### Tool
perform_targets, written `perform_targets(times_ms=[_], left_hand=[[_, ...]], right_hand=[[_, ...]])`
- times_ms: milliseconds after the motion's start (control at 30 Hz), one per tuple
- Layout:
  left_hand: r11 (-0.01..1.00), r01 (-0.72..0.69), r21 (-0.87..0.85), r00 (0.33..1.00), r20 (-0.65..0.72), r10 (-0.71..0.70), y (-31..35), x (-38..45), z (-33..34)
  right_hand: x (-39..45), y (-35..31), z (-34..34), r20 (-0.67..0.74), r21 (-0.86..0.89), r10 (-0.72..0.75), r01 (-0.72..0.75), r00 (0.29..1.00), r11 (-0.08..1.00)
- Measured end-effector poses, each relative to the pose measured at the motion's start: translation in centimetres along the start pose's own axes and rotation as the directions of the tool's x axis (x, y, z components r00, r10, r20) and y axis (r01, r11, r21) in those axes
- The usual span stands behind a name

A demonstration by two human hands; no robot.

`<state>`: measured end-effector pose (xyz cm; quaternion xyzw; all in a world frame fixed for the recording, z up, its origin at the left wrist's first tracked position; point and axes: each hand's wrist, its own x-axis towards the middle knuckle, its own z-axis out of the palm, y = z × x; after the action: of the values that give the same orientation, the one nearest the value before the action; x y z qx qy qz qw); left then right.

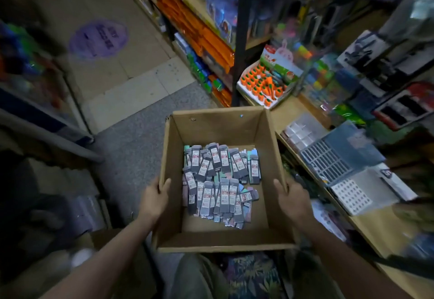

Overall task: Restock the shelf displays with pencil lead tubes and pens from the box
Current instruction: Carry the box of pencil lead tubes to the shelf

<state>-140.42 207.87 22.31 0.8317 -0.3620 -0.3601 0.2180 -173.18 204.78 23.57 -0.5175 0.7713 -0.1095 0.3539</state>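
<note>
Now a person holds an open cardboard box (pixel 218 132) with both hands.

Each hand grips one side wall: the left hand (pixel 155 199) has its thumb over the left rim, and the right hand (pixel 292 199) has its thumb over the right rim, fingers curled round the outside. Lots of grey pencil lead tubes (pixel 219 182) lie in a heap on the bottom of the box. Just beside the box on the right is a wooden shelf (pixel 375 228), with a display of little carrot-shaped things (pixel 263 82) farther back.
</note>
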Motion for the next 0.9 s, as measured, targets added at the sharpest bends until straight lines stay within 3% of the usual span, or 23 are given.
perform_targets(times_ms=[167,433,633,900], left_hand=[[0.995,0.096,-0.035,0.993,-0.065,-0.098,-6.0,6.0,9.3],[0.969,0.204,-0.136,0.973,-0.085,-0.217,-19.9,13.2,23.0],[0.954,0.269,-0.136,0.942,-0.167,-0.289,-27.6,16.9,29.9],[0.973,0.185,-0.137,0.939,-0.267,-0.216,-31.1,17.6,35.5]], right_hand=[[8.9,4.9,8.2,0.022,-0.018,-0.047,0.047,0.999,0.999],[16.8,15.7,22.9,-0.005,-0.001,0.03,-0.03,1.0,1.0],[22.2,20.8,31.8,0.031,0.009,-0.088,0.087,0.996,0.996],[26.0,24.6,36.0,-0.003,0.022,-0.163,0.163,0.987,0.986]])
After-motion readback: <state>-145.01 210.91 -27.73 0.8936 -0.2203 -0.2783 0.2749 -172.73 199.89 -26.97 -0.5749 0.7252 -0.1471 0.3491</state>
